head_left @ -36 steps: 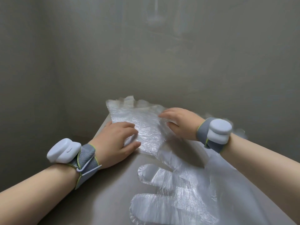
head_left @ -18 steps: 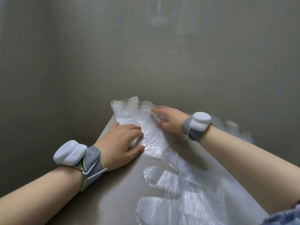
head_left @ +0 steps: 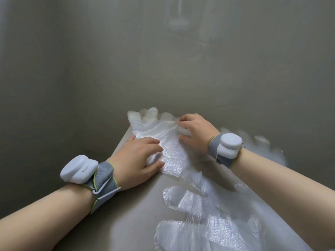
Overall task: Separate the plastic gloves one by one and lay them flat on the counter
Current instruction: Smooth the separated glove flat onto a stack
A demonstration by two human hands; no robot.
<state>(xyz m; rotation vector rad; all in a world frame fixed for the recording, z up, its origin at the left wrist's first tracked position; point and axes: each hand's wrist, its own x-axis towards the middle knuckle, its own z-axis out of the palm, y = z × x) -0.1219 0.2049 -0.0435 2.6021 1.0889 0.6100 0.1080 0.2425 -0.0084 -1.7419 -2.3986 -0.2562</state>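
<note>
1. Because the film is thin and clingy, the head view suggests one main risk. The right hand (head_left: 194,134) could lift two sheets at once from the glove stack (head_left: 172,158), since its pinch sits at the stack's far right edge, where the layers lie tight together.
2. A second risk is that the whole stack slides right if the left hand (head_left: 139,160) loses its hold. It would then ride onto the flattened glove (head_left: 197,201) lying near and right on the counter (head_left: 126,223), just beside the stack's near corner.
3. The top glove (head_left: 159,128) already shows wrinkles running toward the pinch, so a hard pull may fold or stretch it rather than peel it.
4. The left forearm comes in from the near left and the palm faces down. Its fingers are bent over the stack's near-left part, the thumb closes toward them, and film seems caught between.
5. The right wrist reaches across from the right. Its fingers are curled narrow and nip the top film against the thumb.
</note>
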